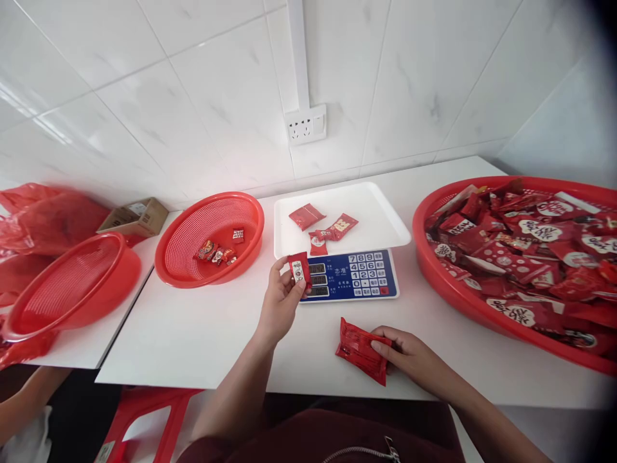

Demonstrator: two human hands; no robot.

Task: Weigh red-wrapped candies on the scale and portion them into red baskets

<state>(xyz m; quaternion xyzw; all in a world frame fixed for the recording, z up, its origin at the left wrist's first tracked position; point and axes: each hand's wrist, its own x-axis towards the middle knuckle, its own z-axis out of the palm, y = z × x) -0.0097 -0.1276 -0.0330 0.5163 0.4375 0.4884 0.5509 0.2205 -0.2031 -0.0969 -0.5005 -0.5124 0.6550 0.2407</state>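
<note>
Between the thumb and fingers of my left hand (281, 301) is a small red snack packet (299, 269) with a white label, raised in front of the scale's display. My right hand (407, 354) grips a larger red snack bag (360, 349) at its right end, low over the table's front part. Behind them stands a digital scale (349, 275) with a blue keypad panel and a white tray (380, 218) on top. Several red packets (342, 226) lie on that tray. Part of the display is covered by my left hand and its packet.
At right, a large red basket (419, 235) is heaped with red snack packets. A red basket (180, 225) with a few small packets stands left. Farther left are another red basket (72, 289), a cardboard box (139, 218), red plastic bags (48, 218) and another person's arm (33, 395).
</note>
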